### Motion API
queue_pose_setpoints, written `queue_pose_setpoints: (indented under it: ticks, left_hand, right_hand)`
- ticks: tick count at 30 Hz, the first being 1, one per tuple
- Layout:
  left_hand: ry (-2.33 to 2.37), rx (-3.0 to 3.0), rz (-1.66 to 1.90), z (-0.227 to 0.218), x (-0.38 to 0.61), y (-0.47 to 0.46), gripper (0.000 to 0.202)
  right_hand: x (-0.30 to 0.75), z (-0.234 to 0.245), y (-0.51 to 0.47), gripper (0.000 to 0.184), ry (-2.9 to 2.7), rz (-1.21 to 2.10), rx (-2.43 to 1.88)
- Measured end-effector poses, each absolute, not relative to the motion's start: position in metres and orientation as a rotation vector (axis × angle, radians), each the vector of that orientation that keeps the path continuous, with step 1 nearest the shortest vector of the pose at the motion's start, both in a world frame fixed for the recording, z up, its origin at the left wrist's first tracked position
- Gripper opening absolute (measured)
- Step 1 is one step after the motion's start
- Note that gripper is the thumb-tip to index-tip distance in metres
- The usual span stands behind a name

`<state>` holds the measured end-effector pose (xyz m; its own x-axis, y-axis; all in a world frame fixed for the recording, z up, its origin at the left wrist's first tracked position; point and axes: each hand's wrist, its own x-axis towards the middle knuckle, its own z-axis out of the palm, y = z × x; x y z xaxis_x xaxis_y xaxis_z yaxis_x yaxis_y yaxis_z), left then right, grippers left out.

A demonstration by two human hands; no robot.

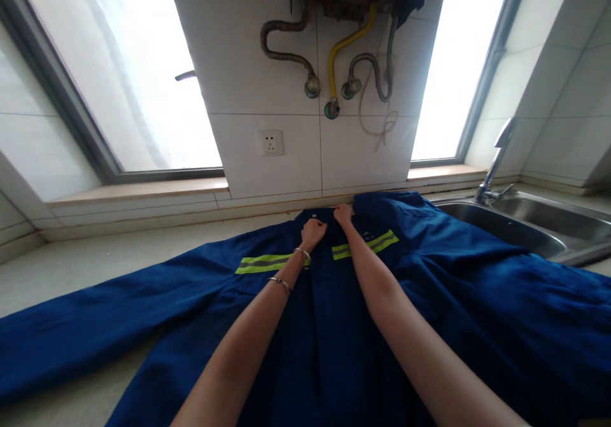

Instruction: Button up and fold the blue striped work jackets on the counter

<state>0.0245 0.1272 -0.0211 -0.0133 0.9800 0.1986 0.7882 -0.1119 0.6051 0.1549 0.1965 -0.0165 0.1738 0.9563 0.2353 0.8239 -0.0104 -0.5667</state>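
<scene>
A dark blue work jacket with yellow-green reflective stripes lies spread flat on the countertop, front side up, sleeves stretched left and right. My left hand is closed in a fist on the jacket's front edge near the collar; two thin bracelets circle that wrist. My right hand pinches the fabric at the collar, just right of the left hand. A small pale button shows between them.
A steel sink with a tap sits at the right, under part of the jacket. A wall socket, hoses and a heater hang on the tiled wall. Windows stand on both sides. Pale countertop shows at left.
</scene>
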Motion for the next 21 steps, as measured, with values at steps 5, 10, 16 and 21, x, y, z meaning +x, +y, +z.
queue_pose_setpoints:
  ticks: [5, 10, 16, 21]
  left_hand:
    - [1.695, 2.019, 0.833, -0.019, 0.011, 0.129, 0.025]
    - [1.652, 2.106, 0.787, -0.021, 0.008, 0.126, 0.039]
    - [1.639, 2.172, 0.714, -0.018, 0.011, 0.118, 0.05]
    - [1.691, 2.18, 0.684, -0.018, 0.013, 0.113, 0.051]
  right_hand:
    - [0.164, -0.017, 0.205, 0.042, -1.692, 0.335, -1.827]
    - [0.162, -0.018, 0.209, 0.045, -1.767, 0.306, -1.742]
    - [0.158, -0.016, 0.207, 0.032, -1.855, 0.252, -1.75]
    - [0.153, -0.011, 0.204, 0.037, -1.916, 0.204, -1.787]
